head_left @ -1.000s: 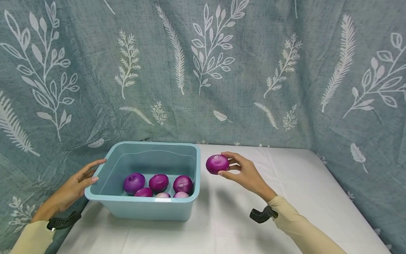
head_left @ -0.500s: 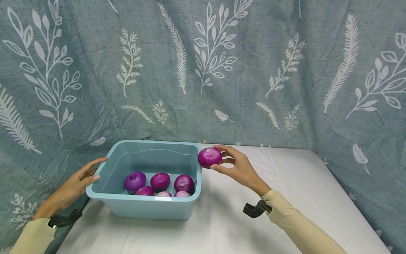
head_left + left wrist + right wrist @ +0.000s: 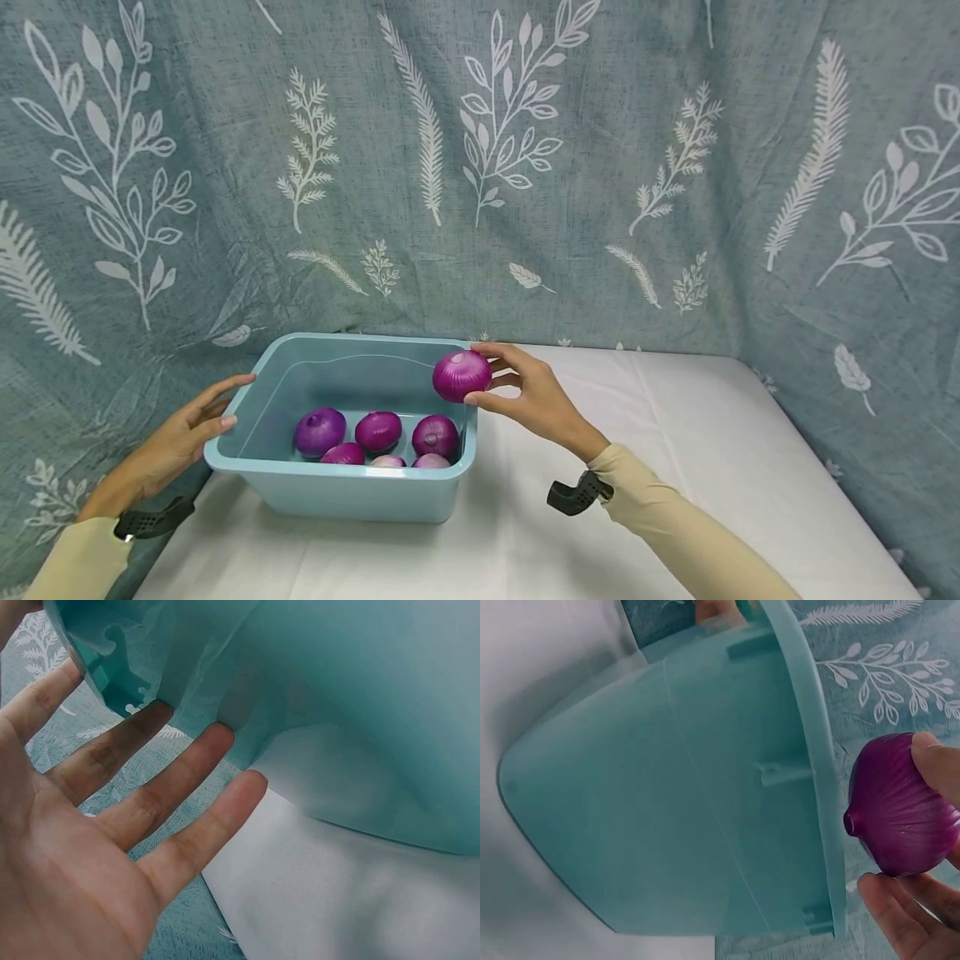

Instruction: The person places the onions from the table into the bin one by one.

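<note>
A red onion (image 3: 461, 376) hangs above the right rim of a light blue plastic tub (image 3: 337, 492). My right hand (image 3: 528, 396) pinches it between thumb and fingers. In the right wrist view the onion (image 3: 900, 806) shows its pointed end toward the tub's rim (image 3: 810, 712). Inside the tub lie several more red onions (image 3: 378, 432); the near wall partly hides the front ones. My left hand (image 3: 176, 437) rests at the tub's left rim, thumb and index finger touching it. In the left wrist view its fingers (image 3: 202, 821) are spread and straight along the outer wall.
The tub stands on a white-covered table (image 3: 637, 467), toward its left side. A blue-green curtain (image 3: 555, 208) with white leaf prints hangs behind and at both sides. Each wrist carries a black strap (image 3: 577, 493).
My right hand has carried the onion leftward, from beside the tub to over its right rim. The left hand keeps its place on the tub, and the view has shifted slightly.
</note>
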Tool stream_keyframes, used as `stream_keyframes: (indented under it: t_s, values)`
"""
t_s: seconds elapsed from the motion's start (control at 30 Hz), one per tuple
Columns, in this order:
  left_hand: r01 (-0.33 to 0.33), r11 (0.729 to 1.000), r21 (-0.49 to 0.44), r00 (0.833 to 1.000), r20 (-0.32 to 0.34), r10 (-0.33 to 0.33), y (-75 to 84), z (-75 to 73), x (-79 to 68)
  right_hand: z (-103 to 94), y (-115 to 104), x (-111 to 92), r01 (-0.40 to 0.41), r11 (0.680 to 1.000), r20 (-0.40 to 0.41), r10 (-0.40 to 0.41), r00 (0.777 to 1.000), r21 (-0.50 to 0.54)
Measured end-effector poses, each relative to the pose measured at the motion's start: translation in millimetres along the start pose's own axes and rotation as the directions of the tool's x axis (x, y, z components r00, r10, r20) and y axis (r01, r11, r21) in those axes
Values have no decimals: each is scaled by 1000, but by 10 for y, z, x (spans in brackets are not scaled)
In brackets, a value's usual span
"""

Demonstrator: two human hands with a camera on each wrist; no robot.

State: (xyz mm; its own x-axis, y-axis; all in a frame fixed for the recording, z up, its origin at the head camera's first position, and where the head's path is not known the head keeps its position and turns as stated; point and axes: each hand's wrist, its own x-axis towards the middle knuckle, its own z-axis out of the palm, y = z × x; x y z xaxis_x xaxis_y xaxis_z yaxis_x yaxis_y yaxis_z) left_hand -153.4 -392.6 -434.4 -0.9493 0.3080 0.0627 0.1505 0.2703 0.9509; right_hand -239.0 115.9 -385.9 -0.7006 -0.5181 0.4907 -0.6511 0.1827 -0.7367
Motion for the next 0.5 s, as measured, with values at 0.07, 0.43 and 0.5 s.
stream_keyframes:
  t_s: [0.07,0.43,0.5]
  values:
    - [3,1000,3,1000,-1,-3,1,5,4,32,-8,12,10,1000,20,-10,1000,-11]
    - [-4,1000,28,1000,2,4,0,-6,15,-16,59,-70,15,1000,33,-14,999,-21]
    - [-4,996,85,1000,-6,5,24,-23,18,-96,88,-109,7,999,20,-6,1000,-43]
